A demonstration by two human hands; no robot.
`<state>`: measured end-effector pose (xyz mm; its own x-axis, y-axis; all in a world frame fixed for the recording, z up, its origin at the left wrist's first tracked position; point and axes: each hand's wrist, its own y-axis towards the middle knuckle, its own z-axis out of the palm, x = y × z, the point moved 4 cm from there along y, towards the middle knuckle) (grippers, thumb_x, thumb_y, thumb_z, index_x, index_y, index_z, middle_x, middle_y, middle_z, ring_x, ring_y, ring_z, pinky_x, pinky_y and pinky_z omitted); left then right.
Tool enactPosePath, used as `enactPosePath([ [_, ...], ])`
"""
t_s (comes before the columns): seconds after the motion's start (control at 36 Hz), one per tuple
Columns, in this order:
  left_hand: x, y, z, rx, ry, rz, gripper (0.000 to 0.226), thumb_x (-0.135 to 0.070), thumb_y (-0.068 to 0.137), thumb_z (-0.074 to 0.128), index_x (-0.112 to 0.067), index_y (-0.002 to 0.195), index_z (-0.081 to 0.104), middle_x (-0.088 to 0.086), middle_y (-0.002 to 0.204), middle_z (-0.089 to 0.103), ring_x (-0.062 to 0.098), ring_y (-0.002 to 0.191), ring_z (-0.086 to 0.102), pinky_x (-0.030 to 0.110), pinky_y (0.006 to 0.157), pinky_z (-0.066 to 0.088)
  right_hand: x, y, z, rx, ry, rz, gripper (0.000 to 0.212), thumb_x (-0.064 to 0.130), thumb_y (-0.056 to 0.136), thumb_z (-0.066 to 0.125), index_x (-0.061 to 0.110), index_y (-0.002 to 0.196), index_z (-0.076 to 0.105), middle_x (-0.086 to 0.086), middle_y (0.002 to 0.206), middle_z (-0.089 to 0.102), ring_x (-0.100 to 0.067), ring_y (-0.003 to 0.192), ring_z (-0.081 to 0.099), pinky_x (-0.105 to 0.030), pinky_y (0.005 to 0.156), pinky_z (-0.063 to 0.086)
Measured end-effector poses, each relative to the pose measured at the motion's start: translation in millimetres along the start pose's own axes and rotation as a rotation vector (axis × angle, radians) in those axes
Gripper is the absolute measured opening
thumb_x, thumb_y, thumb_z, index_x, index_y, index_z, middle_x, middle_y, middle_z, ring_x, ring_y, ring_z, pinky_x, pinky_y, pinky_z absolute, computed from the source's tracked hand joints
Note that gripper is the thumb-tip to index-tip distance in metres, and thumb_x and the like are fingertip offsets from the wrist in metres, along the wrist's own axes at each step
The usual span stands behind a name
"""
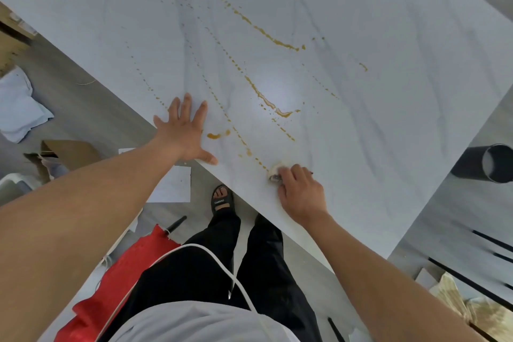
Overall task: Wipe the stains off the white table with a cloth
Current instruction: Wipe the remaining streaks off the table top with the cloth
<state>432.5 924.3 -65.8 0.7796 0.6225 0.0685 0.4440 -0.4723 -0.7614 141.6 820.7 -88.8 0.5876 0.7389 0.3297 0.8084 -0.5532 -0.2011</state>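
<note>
The white marbled table runs diagonally across the view, streaked with several orange-brown stain lines and drips. My left hand lies flat on the table near its front edge, fingers spread, just left of a small stain blot. My right hand grips a small bunched whitish cloth and presses it onto the table at the near end of a dotted stain line. Most of the cloth is hidden under my fingers.
A black cylinder stands on the floor beyond the table's right edge. Below the table are my legs and a sandalled foot, a red cloth, white paper sheets, cardboard and a pale bag.
</note>
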Motion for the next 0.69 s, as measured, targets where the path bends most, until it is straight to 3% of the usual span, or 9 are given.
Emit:
enactPosePath([
  [0.08, 2, 0, 0, -0.005, -0.001, 0.000, 0.155, -0.090, 0.054, 0.072, -0.033, 0.154, -0.031, 0.008, 0.162, -0.039, 0.036, 0.152, -0.029, 0.074, 0.116, 0.013, 2, -3, 5, 0.086, -0.029, -0.139, 0.029, 0.026, 0.087, 0.040, 0.017, 0.106, 0.059, 0.000, 0.091, 0.053, -0.026, 0.076, 0.056, -0.029, 0.048, 0.035],
  [0.25, 2, -1, 1, -0.013, 0.003, 0.012, 0.154, -0.090, 0.056, 0.072, -0.032, 0.155, -0.031, 0.008, 0.162, -0.038, 0.036, 0.152, -0.029, 0.074, 0.116, 0.013, -2, 3, -2, -0.050, 0.124, 0.354, 0.025, 0.016, 0.090, 0.055, 0.015, 0.115, 0.059, -0.004, 0.100, 0.057, -0.028, 0.090, 0.055, -0.032, 0.058, 0.036],
  [0.31, 2, -1, 1, -0.019, 0.001, 0.013, 0.154, -0.089, 0.056, 0.072, -0.032, 0.155, -0.031, 0.008, 0.162, -0.038, 0.036, 0.152, -0.028, 0.075, 0.116, 0.014, 13, -4, 4, -0.037, 0.091, 0.297, 0.024, 0.014, 0.088, 0.057, 0.012, 0.112, 0.059, -0.006, 0.096, 0.056, -0.029, 0.085, 0.055, -0.031, 0.054, 0.034],
  [0.44, 2, -2, 0, -0.025, -0.006, 0.012, 0.156, -0.089, 0.054, 0.074, -0.033, 0.155, -0.031, 0.007, 0.162, -0.038, 0.036, 0.153, -0.026, 0.075, 0.116, 0.014, 43, -28, 21, 0.125, 0.011, -0.075, 0.021, 0.022, 0.086, 0.052, 0.015, 0.105, 0.059, -0.001, 0.092, 0.054, -0.025, 0.076, 0.055, -0.030, 0.047, 0.034],
  [0.53, 2, -3, 0, -0.026, -0.008, 0.011, 0.155, -0.089, 0.054, 0.074, -0.033, 0.155, -0.031, 0.008, 0.162, -0.039, 0.036, 0.153, -0.026, 0.075, 0.116, 0.013, 37, -24, 19, 0.127, 0.029, -0.102, 0.027, 0.026, 0.088, 0.044, 0.018, 0.109, 0.060, -0.001, 0.094, 0.056, -0.025, 0.080, 0.058, -0.031, 0.049, 0.040],
  [0.69, 1, -4, 0, -0.023, -0.012, 0.013, 0.155, -0.089, 0.055, 0.073, -0.033, 0.155, -0.031, 0.007, 0.162, -0.039, 0.035, 0.153, -0.026, 0.075, 0.116, 0.013, 9, -13, 4, -0.035, 0.146, 0.406, 0.031, 0.019, 0.094, 0.050, 0.018, 0.124, 0.055, -0.001, 0.108, 0.056, -0.024, 0.099, 0.053, -0.032, 0.065, 0.039],
])
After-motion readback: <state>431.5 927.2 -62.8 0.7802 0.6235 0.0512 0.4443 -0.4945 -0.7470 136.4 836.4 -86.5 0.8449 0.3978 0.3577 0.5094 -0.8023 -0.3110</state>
